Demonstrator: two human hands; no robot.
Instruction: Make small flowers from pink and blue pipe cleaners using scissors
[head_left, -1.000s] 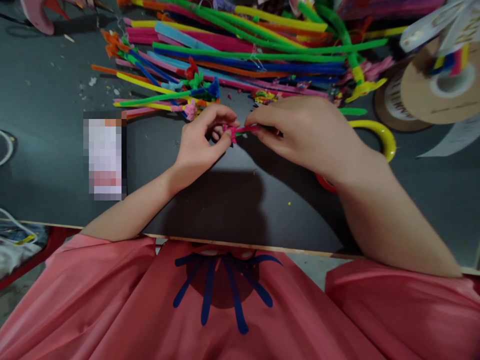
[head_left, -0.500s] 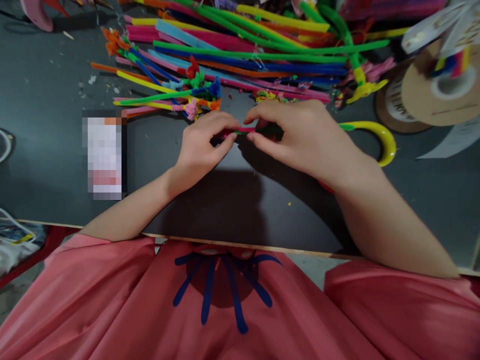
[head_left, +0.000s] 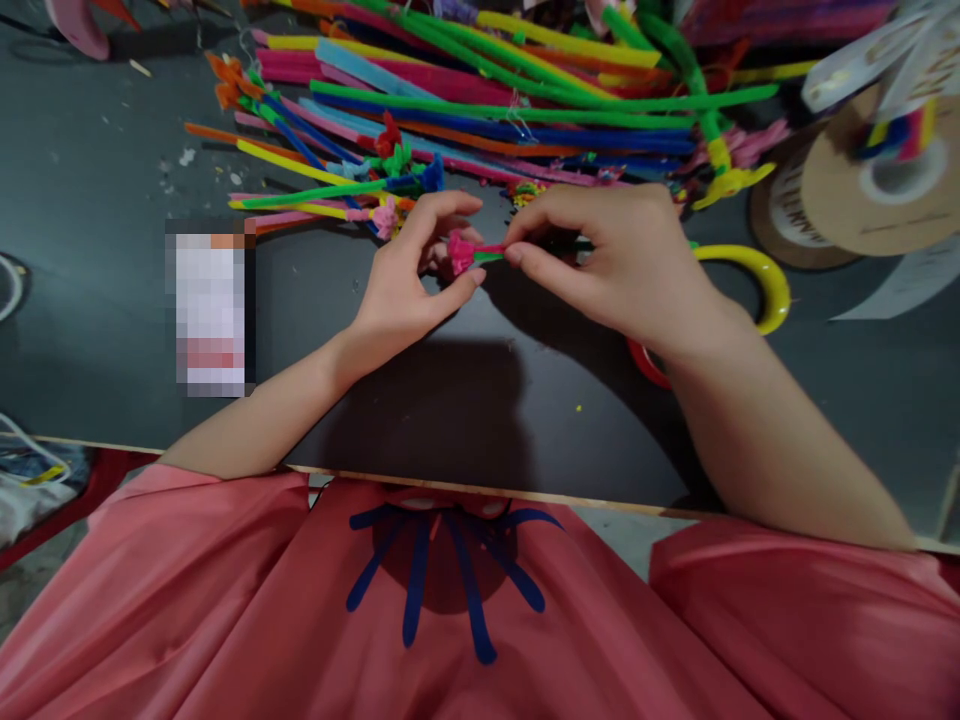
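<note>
A small pink pipe-cleaner flower [head_left: 460, 254] with a pink and green stem hangs above the dark table, its head pointing left. Thumb and forefinger of my right hand [head_left: 619, 245] are closed in a pinch on the stem, just right of the flower head. My left hand [head_left: 405, 265] curves around the head with thumb and forefinger apart. Its other fingers are partly hidden behind the flower, so any light touch there is unclear. Part of the stem runs out of sight behind my right hand.
Finished pipe-cleaner flowers [head_left: 386, 185] and a heap of loose pipe cleaners [head_left: 495, 105] lie beyond my hands. A yellow loop handle [head_left: 780, 290] and a red loop [head_left: 646, 362] flank my right wrist. Ribbon spools [head_left: 840, 190] stand right; a blurred-out phone-like object [head_left: 210, 310] lies left.
My left thumb and forefinger have come off the piece and spread, showing the pink flower head. My right fingertips have closed on the stem; the red loop shows more.
</note>
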